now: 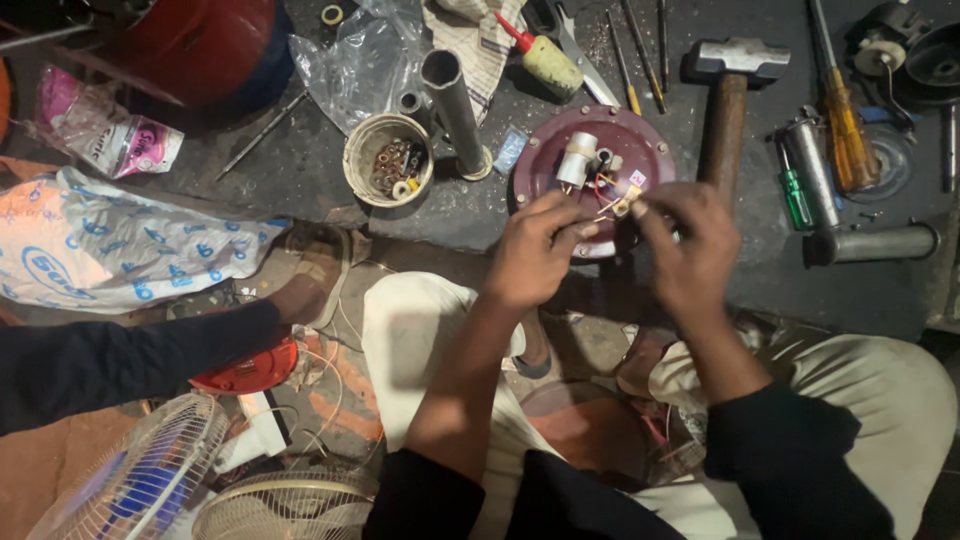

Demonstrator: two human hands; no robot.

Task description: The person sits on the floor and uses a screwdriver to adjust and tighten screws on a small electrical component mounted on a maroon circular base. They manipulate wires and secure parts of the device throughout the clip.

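Observation:
A round dark red metal cover [640, 150] lies on the dark floor before me, with a white cylindrical capacitor [576, 158] and coloured wires [606, 190] on top. My left hand [535, 250] is at the cover's near edge, fingertips pinching the wires. My right hand [690, 245] is beside it, fingers closed on a small connector at the wire ends [628, 203]. Both hands cover the cover's front part.
A hammer [728, 100], screwdrivers [845, 125], a grey pipe [455, 105] and a tub of small parts [388, 160] lie beyond. Another person's dark-sleeved arm [130, 355] reaches in at left. Fan grilles [150, 480] sit at lower left; a printed sack [110, 245] lies at left.

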